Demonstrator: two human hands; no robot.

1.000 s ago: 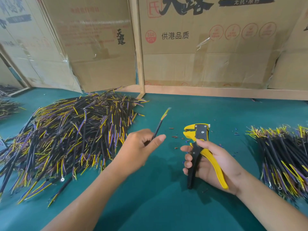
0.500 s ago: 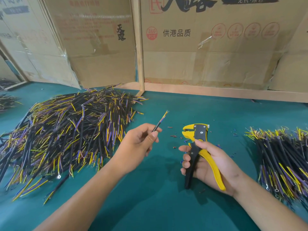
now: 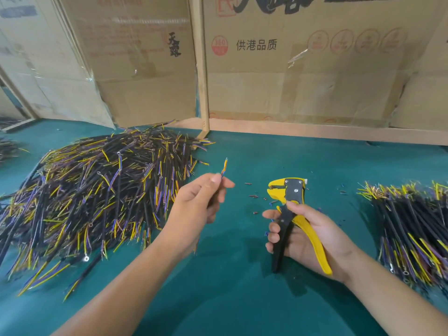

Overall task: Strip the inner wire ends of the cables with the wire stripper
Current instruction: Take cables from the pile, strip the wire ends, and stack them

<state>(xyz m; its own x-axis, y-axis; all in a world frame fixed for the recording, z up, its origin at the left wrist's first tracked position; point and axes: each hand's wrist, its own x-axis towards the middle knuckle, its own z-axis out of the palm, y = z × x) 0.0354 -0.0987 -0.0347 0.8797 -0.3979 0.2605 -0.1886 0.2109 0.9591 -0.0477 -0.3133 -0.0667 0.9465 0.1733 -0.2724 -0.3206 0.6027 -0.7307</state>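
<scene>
My left hand [image 3: 198, 202] pinches one black cable between thumb and fingers. Its yellow and blue inner wire ends [image 3: 224, 167] stick up above my fingertips; the rest of the cable is hidden by the hand. My right hand [image 3: 308, 234] grips the yellow and black wire stripper [image 3: 288, 204] by its handles, jaws pointing up and left, about a hand's width right of the wire ends. The jaws hold nothing.
A big heap of black cables with yellow and purple ends [image 3: 92, 195] lies on the green table [image 3: 237, 299] at the left. A second pile [image 3: 412, 234] lies at the right edge. Bits of stripped insulation [image 3: 254, 196] dot the table. Cardboard boxes [image 3: 303, 64] stand behind.
My left hand has drawn the cable down into its grip, so only the coloured wire ends show now, standing more upright. The stripper hand has barely moved.
</scene>
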